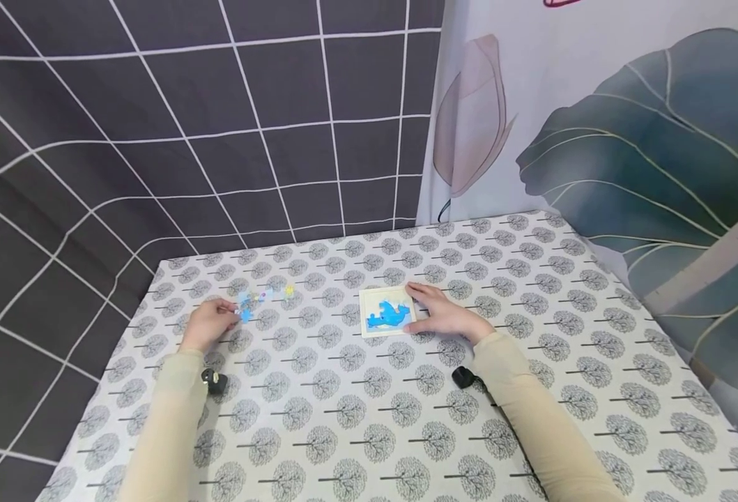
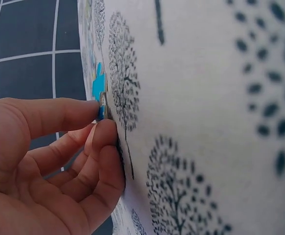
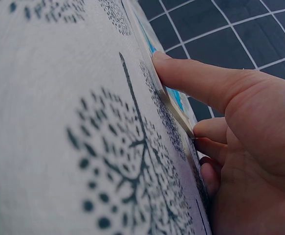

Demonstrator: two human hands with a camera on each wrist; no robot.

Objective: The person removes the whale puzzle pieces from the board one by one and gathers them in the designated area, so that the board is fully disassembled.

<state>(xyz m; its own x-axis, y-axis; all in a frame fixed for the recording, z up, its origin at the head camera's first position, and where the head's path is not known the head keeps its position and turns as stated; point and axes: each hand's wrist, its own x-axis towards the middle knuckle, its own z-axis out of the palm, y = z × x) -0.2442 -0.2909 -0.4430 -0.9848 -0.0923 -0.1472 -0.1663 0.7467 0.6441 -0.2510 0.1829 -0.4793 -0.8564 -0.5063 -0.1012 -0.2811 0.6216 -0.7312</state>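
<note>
Apparently picking up a blue piece, pinching it with the left hand at far left of the worktop; steadying the board, gripping its right edge with the right hand. Probably calls next for lifting clear, carrying rightward, turning to fit.

This looks to me like a room in a home. Trees pattern the cloth-covered surface; behind it hangs a dark, white-gridded drape, and at its right a pale, leaf-printed curtain. Upon it lie a small picture board and bright little pieces, homely playthings.
</note>
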